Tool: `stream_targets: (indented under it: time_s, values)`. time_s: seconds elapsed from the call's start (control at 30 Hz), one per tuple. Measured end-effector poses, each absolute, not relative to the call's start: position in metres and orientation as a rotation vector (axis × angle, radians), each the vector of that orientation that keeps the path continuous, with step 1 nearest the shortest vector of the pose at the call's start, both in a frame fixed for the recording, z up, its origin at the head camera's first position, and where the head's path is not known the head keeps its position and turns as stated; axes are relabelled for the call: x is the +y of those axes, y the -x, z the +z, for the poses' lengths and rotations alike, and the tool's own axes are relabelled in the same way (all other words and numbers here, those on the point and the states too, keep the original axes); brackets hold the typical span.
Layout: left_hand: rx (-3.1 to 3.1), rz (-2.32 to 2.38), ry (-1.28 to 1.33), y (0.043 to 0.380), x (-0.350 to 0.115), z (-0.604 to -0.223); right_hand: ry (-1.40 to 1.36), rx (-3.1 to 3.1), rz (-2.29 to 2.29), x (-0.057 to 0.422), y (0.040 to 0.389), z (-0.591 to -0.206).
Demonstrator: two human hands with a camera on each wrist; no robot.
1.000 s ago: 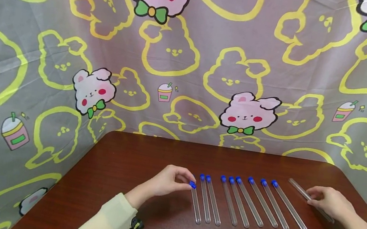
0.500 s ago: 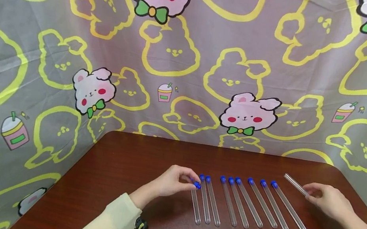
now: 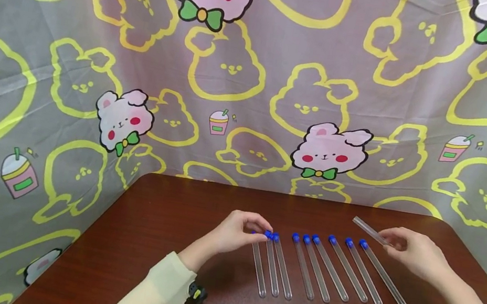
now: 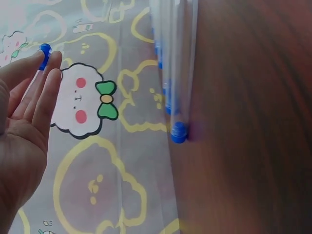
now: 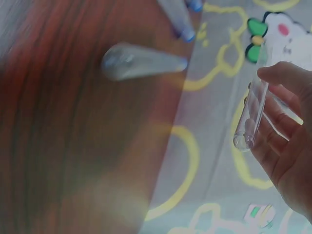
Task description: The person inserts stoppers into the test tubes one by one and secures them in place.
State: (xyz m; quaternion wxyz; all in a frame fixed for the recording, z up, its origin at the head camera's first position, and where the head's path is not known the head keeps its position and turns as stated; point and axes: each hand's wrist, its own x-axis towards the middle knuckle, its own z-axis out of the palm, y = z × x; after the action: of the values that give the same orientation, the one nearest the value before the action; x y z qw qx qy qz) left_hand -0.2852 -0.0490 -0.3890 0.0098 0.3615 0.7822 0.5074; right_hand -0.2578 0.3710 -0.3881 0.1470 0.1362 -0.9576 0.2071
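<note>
My left hand (image 3: 235, 233) pinches a small blue cap (image 4: 45, 56) between thumb and fingertips, above the top ends of the leftmost capped test tubes. In my right hand (image 3: 418, 254) a clear test tube (image 3: 365, 226) without a cap is held by thumb and fingers, raised and tilted, its open end pointing left. The rounded bottom of this tube shows below my fingers in the right wrist view. Under and between the hands lie several clear test tubes (image 3: 322, 273) with blue caps, side by side on the table. My left fingers partly hide the leftmost tube's cap.
A dark reddish-brown table (image 3: 178, 200) carries the row of tubes. Behind it and at the sides hangs a grey curtain (image 3: 245, 141) with yellow outlines and cartoon rabbits, meeting the table's back edge.
My right hand has lifted the uncapped tube and carried it left toward the row. My left hand, with the blue cap, has risen and moved slightly right.
</note>
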Motion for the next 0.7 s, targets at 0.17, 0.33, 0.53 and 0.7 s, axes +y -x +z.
stream_targets:
  time_s: [0.17,0.33,0.53,0.7]
  values:
    - [2.446,1.634,-1.136,0.288,-0.047,-0.385,-0.447,-2.721,0.597,0.349,0.251,-0.376]
    - [2.429,1.672,-1.127,0.288,-0.046,-0.380,-0.529,-2.692,0.605,0.327,0.243,-0.366]
    - [2.441,1.715,-1.151,0.289,-0.043,-0.376,-0.672,-2.609,0.624,0.304,0.236,-0.359]
    - [2.434,1.774,-1.155,0.290,-0.042,-0.375,-0.789,-2.519,0.659,0.288,0.233,-0.357]
